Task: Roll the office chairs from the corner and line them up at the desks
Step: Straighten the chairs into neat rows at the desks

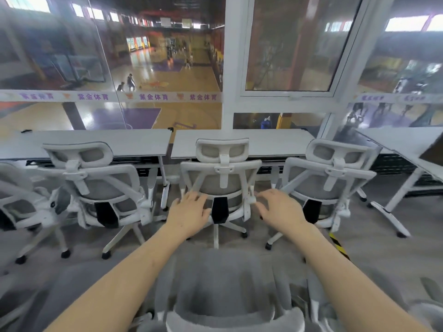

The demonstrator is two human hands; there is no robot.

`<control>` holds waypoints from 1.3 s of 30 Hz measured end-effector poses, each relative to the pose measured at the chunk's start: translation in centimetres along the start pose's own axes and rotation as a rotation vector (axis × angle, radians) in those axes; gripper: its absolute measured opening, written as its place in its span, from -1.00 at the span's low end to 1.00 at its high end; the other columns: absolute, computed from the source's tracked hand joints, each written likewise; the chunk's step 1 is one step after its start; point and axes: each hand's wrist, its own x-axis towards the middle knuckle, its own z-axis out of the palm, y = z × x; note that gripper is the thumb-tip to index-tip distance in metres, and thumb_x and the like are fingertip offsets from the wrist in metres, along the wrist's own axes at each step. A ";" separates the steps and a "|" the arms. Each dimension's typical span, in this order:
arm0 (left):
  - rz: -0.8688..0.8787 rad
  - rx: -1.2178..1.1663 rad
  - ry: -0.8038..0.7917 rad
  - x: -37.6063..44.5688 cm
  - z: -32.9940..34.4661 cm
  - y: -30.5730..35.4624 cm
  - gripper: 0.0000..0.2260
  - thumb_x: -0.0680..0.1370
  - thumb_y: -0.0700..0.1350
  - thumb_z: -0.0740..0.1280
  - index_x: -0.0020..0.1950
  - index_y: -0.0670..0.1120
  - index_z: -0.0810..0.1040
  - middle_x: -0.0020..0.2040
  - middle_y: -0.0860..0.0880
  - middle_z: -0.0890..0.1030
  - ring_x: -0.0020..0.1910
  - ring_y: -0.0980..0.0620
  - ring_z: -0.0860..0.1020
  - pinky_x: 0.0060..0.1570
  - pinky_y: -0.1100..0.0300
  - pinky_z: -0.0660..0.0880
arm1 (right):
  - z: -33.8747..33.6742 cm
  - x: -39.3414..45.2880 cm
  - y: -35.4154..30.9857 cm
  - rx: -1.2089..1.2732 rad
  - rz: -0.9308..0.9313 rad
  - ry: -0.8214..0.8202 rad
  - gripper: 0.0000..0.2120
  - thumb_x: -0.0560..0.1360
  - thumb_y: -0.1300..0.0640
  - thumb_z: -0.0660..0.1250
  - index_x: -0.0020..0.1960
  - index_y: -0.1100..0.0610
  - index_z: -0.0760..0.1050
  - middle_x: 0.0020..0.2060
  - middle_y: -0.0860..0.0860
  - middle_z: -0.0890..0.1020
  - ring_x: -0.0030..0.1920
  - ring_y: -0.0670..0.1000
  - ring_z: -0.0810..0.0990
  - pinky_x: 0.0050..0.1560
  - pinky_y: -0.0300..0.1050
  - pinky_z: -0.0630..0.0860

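Three white-framed office chairs with grey mesh backs face the white desks: a left chair (96,185), a middle chair (221,173) and a right chair (333,178). Part of a further chair (16,200) shows at the far left edge. My left hand (189,212) and my right hand (280,208) reach out, fingers spread, by the lower back of the middle chair on either side of its black lumbar piece. Motion blur hides whether the fingers touch the frame. Directly beneath me, blurred, is another grey chair (227,295).
Two white desks (239,140) stand side by side against a glass wall that overlooks a basketball court. A third desk (407,142) angles in at the right, its leg (393,200) on the grey carpet. Yellow-black tape (338,245) marks the floor on the right.
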 end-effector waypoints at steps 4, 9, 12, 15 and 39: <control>-0.028 -0.033 0.030 -6.5 -0.6 3.0 -0.57 0.71 0.13 0.08 0.54 0.03 0.35 0.47 -0.01 0.44 0.45 -0.04 0.40 0.39 -0.12 0.36 | -1.9 -6.7 0.3 0.009 -0.008 0.015 -0.61 0.66 -0.14 0.15 0.41 -0.04 0.49 0.38 -0.07 0.51 0.35 0.06 0.50 0.23 0.04 0.51; -0.075 -0.025 0.070 -14.7 -0.1 6.8 -0.58 0.71 0.16 0.10 0.53 0.07 0.37 0.41 -0.01 0.49 0.37 -0.07 0.48 0.33 -0.08 0.41 | -2.8 -14.8 0.6 0.032 -0.084 0.045 -0.64 0.65 -0.11 0.19 0.37 -0.04 0.54 0.34 -0.09 0.55 0.34 0.07 0.51 0.18 0.04 0.49; -0.098 -0.001 0.085 -19.4 -0.2 8.4 -0.58 0.71 0.15 0.10 0.54 0.06 0.35 0.42 0.01 0.48 0.39 -0.05 0.46 0.32 -0.05 0.41 | -2.3 -19.0 1.3 0.018 -0.132 0.052 -0.66 0.64 -0.13 0.20 0.32 -0.05 0.56 0.27 -0.08 0.58 0.27 0.07 0.54 0.15 0.06 0.53; -0.137 -0.019 0.070 -23.9 -0.2 9.5 -0.59 0.71 0.15 0.10 0.52 0.06 0.35 0.41 0.00 0.47 0.35 -0.06 0.49 0.26 -0.05 0.45 | -2.1 -23.1 1.8 0.050 -0.136 -0.012 -0.64 0.65 -0.14 0.19 0.37 -0.06 0.53 0.28 -0.08 0.56 0.30 0.06 0.52 0.17 0.07 0.53; -0.185 -0.056 -0.544 -35.7 11.6 5.1 -0.42 0.71 0.26 -0.03 0.67 0.26 -0.20 0.67 -0.04 -0.36 0.66 -0.14 -0.27 0.56 -0.38 -0.09 | 11.2 -36.9 0.9 -0.002 0.011 -0.598 -0.22 0.64 -0.17 0.16 0.64 -0.26 -0.32 0.66 0.00 -0.30 0.67 0.15 -0.22 0.56 0.39 -0.03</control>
